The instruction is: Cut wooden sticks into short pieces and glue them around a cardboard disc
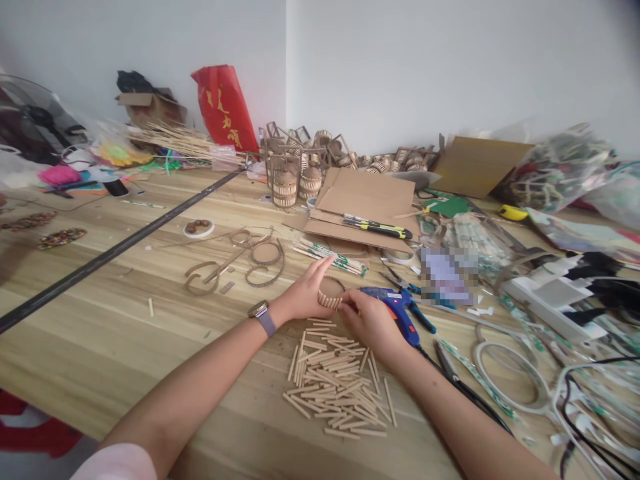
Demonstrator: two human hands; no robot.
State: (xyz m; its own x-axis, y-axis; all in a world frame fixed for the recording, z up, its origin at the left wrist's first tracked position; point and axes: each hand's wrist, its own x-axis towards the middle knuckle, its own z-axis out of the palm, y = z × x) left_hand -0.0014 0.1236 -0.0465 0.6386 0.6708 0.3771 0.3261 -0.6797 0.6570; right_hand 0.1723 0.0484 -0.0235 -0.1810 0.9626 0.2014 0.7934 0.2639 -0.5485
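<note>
My left hand (pixel 301 295), with a watch on the wrist, grips a thin round hoop (pixel 330 302) that has a row of short wooden sticks along its near side. At the right end of that row, the fingers of my right hand (pixel 374 325) are pinched together against the hoop; whether a loose stick is between them is hidden. A pile of short wooden sticks (pixel 340 383) lies on the table just below both hands. Beside my right hand rests a blue hot glue gun (pixel 395 308), with pliers (pixel 423 313) next to it.
Cardboard sheets (pixel 360 200) bear utility knives (pixel 377 227). Small stick-covered baskets (pixel 285 185) stand behind. Loose hoops (pixel 265 263) lie to the left, near a black strip (pixel 125 247) crossing the table (pixel 100 320). Tape rolls (pixel 520 377), cables and a white power strip (pixel 550 307) crowd the right.
</note>
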